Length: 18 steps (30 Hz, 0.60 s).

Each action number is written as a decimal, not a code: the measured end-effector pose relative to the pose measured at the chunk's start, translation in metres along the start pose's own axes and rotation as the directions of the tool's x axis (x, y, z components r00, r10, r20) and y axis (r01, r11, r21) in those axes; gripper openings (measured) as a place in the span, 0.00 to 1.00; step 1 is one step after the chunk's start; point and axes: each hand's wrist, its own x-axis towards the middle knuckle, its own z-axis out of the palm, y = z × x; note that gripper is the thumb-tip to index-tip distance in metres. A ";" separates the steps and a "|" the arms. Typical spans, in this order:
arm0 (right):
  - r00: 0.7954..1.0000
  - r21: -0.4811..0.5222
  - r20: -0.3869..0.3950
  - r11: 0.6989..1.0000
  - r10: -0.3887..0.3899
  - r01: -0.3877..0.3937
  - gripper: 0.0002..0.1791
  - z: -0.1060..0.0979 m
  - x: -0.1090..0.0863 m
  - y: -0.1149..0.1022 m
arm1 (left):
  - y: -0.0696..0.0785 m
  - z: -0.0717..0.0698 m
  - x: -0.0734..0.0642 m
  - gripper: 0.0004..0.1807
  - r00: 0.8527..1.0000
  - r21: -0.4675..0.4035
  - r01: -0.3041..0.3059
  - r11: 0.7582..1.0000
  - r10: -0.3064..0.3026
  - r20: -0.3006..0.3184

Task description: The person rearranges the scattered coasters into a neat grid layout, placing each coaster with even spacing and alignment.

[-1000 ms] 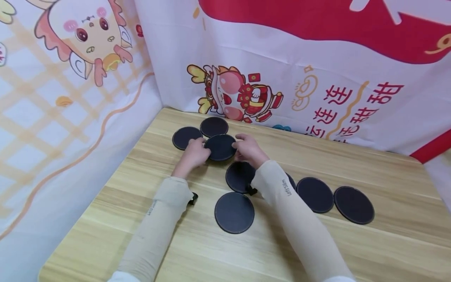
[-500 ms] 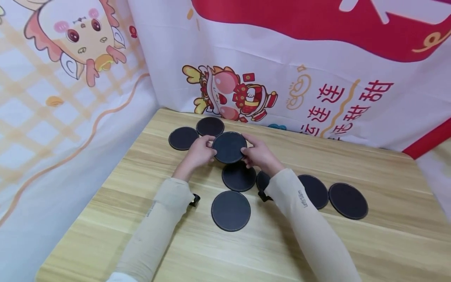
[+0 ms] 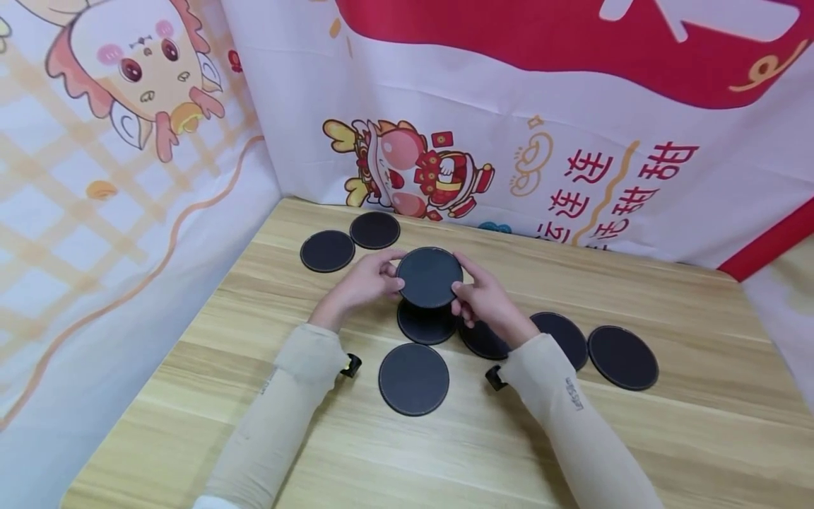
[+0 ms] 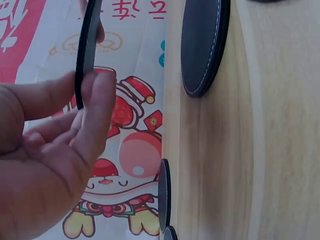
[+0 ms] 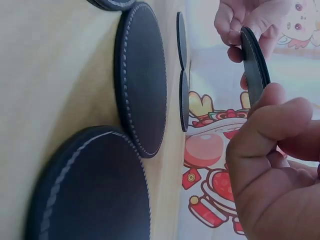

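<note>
A round black coaster (image 3: pixel 430 277) with a stitched edge is held up between both hands, raised off the table. My left hand (image 3: pixel 367 284) pinches its left rim between thumb and fingers; the left wrist view shows this coaster (image 4: pixel 88 50) nearly edge-on. On the opposite rim, my right hand (image 3: pixel 486 295) pinches with thumb and curled fingers. Directly below, partly covered in the head view, lies another coaster (image 3: pixel 426 326). A further coaster (image 3: pixel 414 379) sits closer to the front, touching or nearly touching that one.
Two coasters, one (image 3: pixel 327 251) left of the other (image 3: pixel 375 230), lie at the back left of the wooden table (image 3: pixel 254 297). To the right runs a row of coasters, ending with one (image 3: pixel 623 357) at the far right. A printed cloth (image 3: pixel 509 85) hangs behind the table.
Both hands have carried the coaster right and slightly toward the front, away from the two back-left coasters. It now faces the head camera more fully. The coasters on the table stayed put.
</note>
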 end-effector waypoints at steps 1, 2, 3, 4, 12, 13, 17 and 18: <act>1.000 0.011 0.002 1.000 -0.003 0.003 0.36 -0.001 -0.005 0.001 | 0.000 0.002 -0.001 0.33 1.000 -0.013 -0.004 1.000 0.005 0.023; 1.000 0.022 0.002 1.000 -0.005 0.005 0.36 -0.003 -0.010 0.003 | 0.001 0.004 -0.002 0.34 0.999 -0.029 -0.007 1.000 0.008 0.045; 1.000 0.030 0.004 1.000 -0.008 0.008 0.36 -0.004 -0.015 0.004 | 0.002 0.006 -0.003 0.34 0.998 -0.035 -0.007 0.999 0.010 0.067; 1.000 0.038 0.002 0.999 -0.007 0.006 0.36 -0.006 -0.020 0.006 | 0.003 0.008 -0.003 0.35 0.995 -0.042 -0.009 0.999 0.013 0.094; 1.000 0.089 -0.016 0.996 0.006 -0.005 0.35 -0.016 -0.056 0.022 | 0.010 0.023 -0.010 0.38 0.955 -0.072 -0.003 0.997 0.024 0.296; 1.000 0.088 -0.019 0.996 0.006 -0.004 0.35 -0.017 -0.060 0.023 | 0.011 0.025 -0.011 0.38 0.948 -0.072 0.001 0.997 0.022 0.316; 1.000 0.077 -0.028 0.997 0.007 -0.005 0.35 -0.019 -0.074 0.026 | 0.015 0.031 -0.016 0.40 0.926 -0.076 0.029 0.997 0.001 0.378; 1.000 0.074 -0.031 0.997 0.005 -0.003 0.35 -0.019 -0.077 0.027 | 0.016 0.033 -0.017 0.40 0.922 -0.075 0.038 0.996 -0.006 0.387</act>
